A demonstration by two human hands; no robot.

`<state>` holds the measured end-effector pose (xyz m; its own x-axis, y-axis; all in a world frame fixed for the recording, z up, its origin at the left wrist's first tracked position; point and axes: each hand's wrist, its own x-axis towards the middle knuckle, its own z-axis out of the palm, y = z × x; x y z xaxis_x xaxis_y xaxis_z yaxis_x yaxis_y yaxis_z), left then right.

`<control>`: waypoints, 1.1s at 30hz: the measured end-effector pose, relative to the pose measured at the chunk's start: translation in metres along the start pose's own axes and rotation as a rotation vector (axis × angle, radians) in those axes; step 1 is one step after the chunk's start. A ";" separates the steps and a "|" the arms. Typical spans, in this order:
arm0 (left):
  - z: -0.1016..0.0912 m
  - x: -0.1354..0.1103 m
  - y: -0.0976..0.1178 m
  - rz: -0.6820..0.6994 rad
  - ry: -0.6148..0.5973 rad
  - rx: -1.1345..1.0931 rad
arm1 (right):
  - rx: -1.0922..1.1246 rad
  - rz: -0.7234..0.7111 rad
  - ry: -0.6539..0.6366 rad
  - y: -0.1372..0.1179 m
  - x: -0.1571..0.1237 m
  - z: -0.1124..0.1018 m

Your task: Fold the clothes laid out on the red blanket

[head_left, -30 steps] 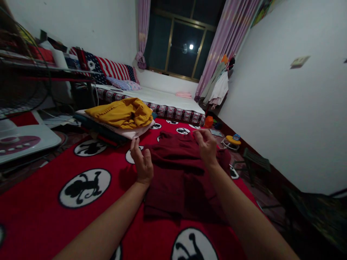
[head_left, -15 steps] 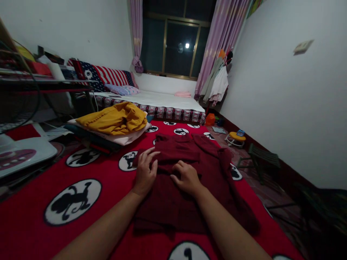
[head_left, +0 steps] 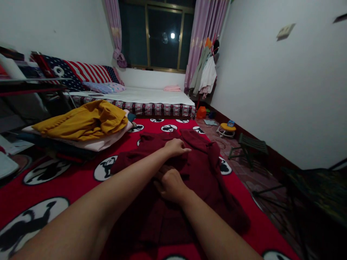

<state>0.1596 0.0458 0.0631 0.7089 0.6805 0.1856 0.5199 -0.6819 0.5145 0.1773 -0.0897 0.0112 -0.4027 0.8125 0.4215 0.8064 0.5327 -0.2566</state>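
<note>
A maroon long-sleeved shirt (head_left: 200, 177) lies spread on the red blanket, with folded layers across its upper left part. Over its upper middle, my left hand (head_left: 176, 147) has its fingers curled down on the cloth and its thumb to the right. My left forearm crosses the left side of the garment. Closer to me, my right hand (head_left: 170, 185) has bent fingers closed on a fold of the same cloth. The fingertips of both hands are partly hidden.
The red blanket (head_left: 78, 195) has round white monkey patches. A pile of clothes topped by a yellow garment (head_left: 84, 121) sits at left. Behind stands a bed (head_left: 146, 95). On the right are a yellow stool (head_left: 227, 127), a folding stool (head_left: 252, 144) and a dark chair (head_left: 320, 191).
My left hand has moved right and forward across the shirt, reaching beyond my right hand. My right hand stays on the cloth. The whole view has shifted, so the room appears farther left.
</note>
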 end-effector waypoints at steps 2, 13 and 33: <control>0.004 0.010 0.001 -0.045 -0.046 -0.041 | 0.010 -0.014 0.007 0.001 0.000 0.001; -0.029 0.033 -0.066 -0.225 0.441 -0.248 | -0.136 0.291 0.240 0.006 0.004 -0.003; -0.080 -0.156 -0.122 -0.208 0.239 0.381 | 0.136 0.350 0.366 0.023 0.003 0.003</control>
<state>-0.0526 0.0448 0.0386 0.4656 0.8245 0.3217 0.8077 -0.5444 0.2264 0.1933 -0.0738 0.0035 0.0781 0.8246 0.5603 0.7922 0.2899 -0.5370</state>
